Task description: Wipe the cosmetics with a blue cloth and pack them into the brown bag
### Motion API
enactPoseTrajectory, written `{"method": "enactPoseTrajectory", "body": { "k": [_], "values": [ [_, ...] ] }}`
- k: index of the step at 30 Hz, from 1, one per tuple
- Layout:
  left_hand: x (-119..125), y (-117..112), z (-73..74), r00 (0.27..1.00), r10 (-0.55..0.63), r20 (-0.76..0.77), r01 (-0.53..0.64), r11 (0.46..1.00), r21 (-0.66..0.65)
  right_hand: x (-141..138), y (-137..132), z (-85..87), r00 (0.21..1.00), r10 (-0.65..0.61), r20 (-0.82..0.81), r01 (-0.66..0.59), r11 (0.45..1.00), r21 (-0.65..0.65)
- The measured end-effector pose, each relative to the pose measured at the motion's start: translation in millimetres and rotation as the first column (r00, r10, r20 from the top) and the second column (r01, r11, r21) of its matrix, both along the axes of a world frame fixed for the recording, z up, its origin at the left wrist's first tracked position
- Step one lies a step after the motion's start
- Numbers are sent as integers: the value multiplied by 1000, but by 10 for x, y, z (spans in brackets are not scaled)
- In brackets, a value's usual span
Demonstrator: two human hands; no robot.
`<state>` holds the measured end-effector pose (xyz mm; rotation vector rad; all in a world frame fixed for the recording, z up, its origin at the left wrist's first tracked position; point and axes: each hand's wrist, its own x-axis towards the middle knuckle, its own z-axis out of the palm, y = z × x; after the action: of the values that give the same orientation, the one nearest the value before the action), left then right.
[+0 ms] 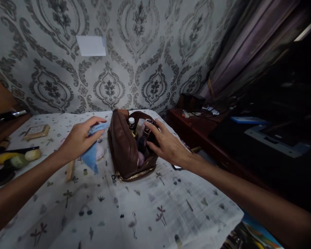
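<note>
My left hand (79,138) pinches a blue cloth (90,155) between thumb and fingers, and the cloth hangs down to a point. A brown zippered bag (121,145) stands unzipped in the middle of the table. Inside it are a small dark bottle with a white cap (131,122), a pale container (140,126) and a pinkish rounded item (141,158). My right hand (167,141) reaches into the bag's right side, thumb and fingers around a dark bottle with a shiny round cap (145,134). A round pale pink item (100,151) lies behind the cloth, partly hidden.
A printed white cloth (134,214) covers the table. At the left lie a flat gold-edged box (36,132), a yellow-and-green item (17,159) and dark items. A wooden stick (70,170) lies near the blue cloth. A dark red cabinet (212,152) stands at the right.
</note>
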<state>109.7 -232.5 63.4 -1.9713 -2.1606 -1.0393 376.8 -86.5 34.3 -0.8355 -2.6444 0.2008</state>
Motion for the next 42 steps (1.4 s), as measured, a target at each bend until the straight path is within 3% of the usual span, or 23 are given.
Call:
{"method": "enactPoseTrajectory", "body": {
  "k": [6, 19, 23, 31, 35, 42],
  "values": [
    [-269, -406, -304, 994, 105, -8, -105, 987, -125, -43, 4, -27, 998, 57, -21, -55, 997, 51],
    [-433, -998, -720, 989, 102, 102, -83, 981, -174, -8, 53, -103, 996, 82, -22, -76, 978, 195],
    [-416, -1052, -747, 987, 119, 109, -97, 977, -189, -7, 29, -58, 997, 74, 8, -73, 962, 261],
    [-270, -1112, -775, 989, 69, 133, -41, 977, -208, -50, 24, -8, 984, 175, 38, -176, 914, 364],
    [-344, -1165, -905, 979, 132, 155, -96, 971, -220, -60, 44, -66, 983, 185, -3, -171, 915, 364],
    [-579, -1093, -1073, 907, 288, 308, -267, 957, -111, -71, -1, -92, 978, 209, -23, -186, 913, 364]
  ]
}}
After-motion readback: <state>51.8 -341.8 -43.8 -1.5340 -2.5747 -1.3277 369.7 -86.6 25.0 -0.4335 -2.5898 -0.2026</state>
